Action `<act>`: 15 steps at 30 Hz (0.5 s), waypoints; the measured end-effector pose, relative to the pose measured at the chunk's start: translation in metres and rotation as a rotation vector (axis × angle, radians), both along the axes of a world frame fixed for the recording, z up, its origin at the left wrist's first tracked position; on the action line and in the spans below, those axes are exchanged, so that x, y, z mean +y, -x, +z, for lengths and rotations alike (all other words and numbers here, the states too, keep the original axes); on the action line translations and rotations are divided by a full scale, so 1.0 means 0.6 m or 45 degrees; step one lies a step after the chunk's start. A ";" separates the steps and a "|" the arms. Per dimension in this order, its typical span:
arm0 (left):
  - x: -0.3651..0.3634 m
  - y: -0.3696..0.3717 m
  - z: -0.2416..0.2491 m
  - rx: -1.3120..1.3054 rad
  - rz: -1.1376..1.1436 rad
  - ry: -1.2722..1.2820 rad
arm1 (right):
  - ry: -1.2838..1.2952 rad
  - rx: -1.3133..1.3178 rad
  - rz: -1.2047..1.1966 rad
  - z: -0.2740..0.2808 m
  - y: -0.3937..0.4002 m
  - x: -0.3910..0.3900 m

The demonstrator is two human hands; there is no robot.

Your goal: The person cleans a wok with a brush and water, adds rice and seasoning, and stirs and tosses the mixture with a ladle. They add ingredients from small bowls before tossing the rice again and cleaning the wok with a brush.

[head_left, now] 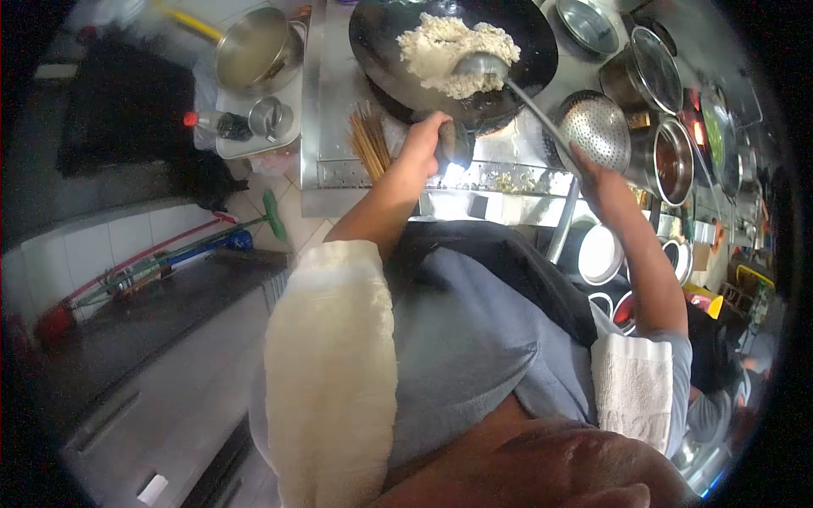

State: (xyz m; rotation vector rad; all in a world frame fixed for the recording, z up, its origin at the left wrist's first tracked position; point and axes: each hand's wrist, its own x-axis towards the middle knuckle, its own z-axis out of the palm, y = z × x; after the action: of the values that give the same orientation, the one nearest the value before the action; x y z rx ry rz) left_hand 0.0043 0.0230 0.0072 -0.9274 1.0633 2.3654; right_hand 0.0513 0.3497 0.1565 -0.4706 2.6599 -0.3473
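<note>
At the top of the view, a black wok (373, 41) sits on the steel stove with a heap of white rice (436, 42) in it. My left hand (423, 142) is closed around the wok's dark handle (456, 146) at its near edge; whether a cloth lies between I cannot make out. In my right hand (600, 182) is the long handle of a metal ladle (481, 65). Its bowl rests on the rice, rounded back upward. A bamboo brush (367, 140) stands just left of my left forearm.
A perforated strainer (595, 131) lies right of the wok, beside several steel pots (674, 161) and a metal basin (587, 27). To the left, a tray (279, 140) holds a large pot (254, 52), a small cup and a red-capped bottle (222, 124). Another person (716, 415) is partly visible at lower right.
</note>
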 end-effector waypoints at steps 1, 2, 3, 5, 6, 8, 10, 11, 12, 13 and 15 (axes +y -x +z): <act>0.002 -0.002 -0.001 -0.024 -0.017 -0.029 | 0.110 0.029 -0.073 -0.006 0.014 0.001; 0.005 -0.001 0.000 -0.023 -0.015 -0.029 | 0.221 0.065 -0.137 -0.011 0.032 0.000; 0.005 -0.001 0.007 -0.014 0.005 -0.020 | 0.223 0.067 -0.129 -0.025 0.043 -0.011; 0.006 -0.006 0.003 -0.019 0.033 -0.009 | 0.332 0.244 -0.417 -0.067 0.046 -0.058; 0.006 -0.004 -0.008 0.005 0.033 -0.022 | 0.425 0.095 -0.484 -0.075 0.058 -0.082; 0.009 -0.001 -0.023 0.030 0.013 -0.033 | 0.584 -0.393 -0.681 -0.081 0.077 -0.129; 0.010 0.009 -0.013 0.006 0.041 -0.223 | 0.572 -0.308 -0.377 -0.075 0.078 -0.131; 0.008 0.013 -0.009 0.011 0.024 -0.225 | 0.463 -0.150 -0.160 -0.062 0.073 -0.125; 0.008 0.013 0.017 0.023 -0.002 -0.197 | 0.460 -0.151 -0.175 -0.036 0.058 -0.124; 0.008 0.007 0.028 0.031 -0.024 -0.170 | 0.282 -0.088 -0.099 0.001 0.037 -0.124; 0.003 0.016 -0.031 0.097 -0.074 -0.221 | 0.086 0.006 -0.015 0.040 -0.003 -0.114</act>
State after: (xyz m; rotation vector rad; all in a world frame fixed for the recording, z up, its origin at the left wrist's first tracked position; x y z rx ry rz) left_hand -0.0055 0.0248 -0.0113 -0.7404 0.8827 2.4168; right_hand 0.0529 0.2813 0.1802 -0.4774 2.6633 -0.4417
